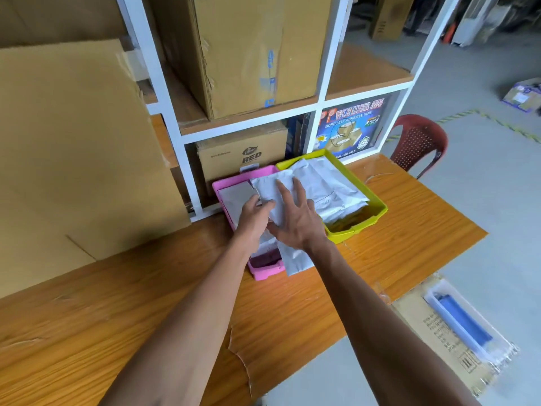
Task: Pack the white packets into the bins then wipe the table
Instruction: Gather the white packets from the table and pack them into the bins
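Nearest the viewer, the wooden table (292, 303) lies bare in front of the pink bin (265, 271), so there is plenty of room to draw the arms back; its right edge drops off just beyond the yellow-green bin.

Over the pink bin both hands work a crumpled white packet (270, 190). The left hand (253, 216) curls its fingers and thumb onto the packet's near-left edge, seemingly to hold it steady. The right hand (295, 218) lies on top with fingers spread apart and straight, pressing it flat, probably so it fits inside the walls. One end of a packet hangs over the pink bin's near right corner onto the table, so it is not yet fully in.

Touching the pink bin's right side, the yellow-green bin (377, 208) already holds a stack of white packets (325, 186).

Behind the pink bin stands the white shelf frame (328, 83) with cardboard boxes (243, 153), leaving no room to push farther back.
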`<state>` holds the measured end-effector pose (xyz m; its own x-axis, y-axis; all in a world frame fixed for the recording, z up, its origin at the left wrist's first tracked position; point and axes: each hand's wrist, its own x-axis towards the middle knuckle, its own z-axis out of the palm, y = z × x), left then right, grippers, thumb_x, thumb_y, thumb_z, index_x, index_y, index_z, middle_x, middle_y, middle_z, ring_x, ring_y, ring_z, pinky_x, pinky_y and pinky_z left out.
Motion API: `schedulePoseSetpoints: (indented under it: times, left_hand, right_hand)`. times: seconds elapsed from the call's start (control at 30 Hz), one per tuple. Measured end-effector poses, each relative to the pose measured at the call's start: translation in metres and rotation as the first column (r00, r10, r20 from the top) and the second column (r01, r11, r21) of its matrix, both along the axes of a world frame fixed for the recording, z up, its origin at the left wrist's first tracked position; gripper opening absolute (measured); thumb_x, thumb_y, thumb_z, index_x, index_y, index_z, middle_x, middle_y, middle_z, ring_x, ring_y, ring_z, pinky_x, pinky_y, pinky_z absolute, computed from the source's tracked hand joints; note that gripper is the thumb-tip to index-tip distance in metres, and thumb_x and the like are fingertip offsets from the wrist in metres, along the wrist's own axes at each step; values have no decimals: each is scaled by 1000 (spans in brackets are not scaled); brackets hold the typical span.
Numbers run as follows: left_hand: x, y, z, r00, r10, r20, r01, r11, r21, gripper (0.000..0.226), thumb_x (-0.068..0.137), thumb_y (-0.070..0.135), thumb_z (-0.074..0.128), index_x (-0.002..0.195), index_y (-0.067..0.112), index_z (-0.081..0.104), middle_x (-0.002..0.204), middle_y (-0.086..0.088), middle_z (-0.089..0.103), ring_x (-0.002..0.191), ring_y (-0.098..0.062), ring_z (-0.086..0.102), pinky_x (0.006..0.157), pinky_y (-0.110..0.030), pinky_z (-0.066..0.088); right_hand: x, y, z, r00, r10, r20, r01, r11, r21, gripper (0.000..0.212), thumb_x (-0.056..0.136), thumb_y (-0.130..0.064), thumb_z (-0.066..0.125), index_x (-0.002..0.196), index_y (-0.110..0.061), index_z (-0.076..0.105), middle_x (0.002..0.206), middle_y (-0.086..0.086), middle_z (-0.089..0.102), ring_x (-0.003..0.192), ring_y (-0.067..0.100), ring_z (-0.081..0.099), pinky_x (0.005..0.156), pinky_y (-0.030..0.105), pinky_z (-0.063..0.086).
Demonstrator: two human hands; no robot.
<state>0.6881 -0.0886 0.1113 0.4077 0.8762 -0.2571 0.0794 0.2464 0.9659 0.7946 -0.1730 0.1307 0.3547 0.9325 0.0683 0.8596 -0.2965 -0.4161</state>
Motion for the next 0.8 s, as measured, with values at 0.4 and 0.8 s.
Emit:
schedulePoseSetpoints:
  times: [0.4,0.8]
  left_hand:
    - [16,38,-14,956,126,-266,-18,927,375,37,111,32,49,143,17,59,138,1,65,126,-15,61,99,-26,43]
    - [13,55,-38,741,357,-569,59,809,584,42,105,4,48,147,8,54,142,-16,58,130,-29,56,104,-36,48]
  right_hand:
    - [32,46,-22,999,-43,-22,42,998,-41,93,90,-49,64,164,-39,9,173,1,0,139,46,39,98,58,50]
    - [51,118,-53,981,170,90,-157,979,-131,84,96,-54,48,167,-27,11,173,17,11,148,47,29,116,55,37]
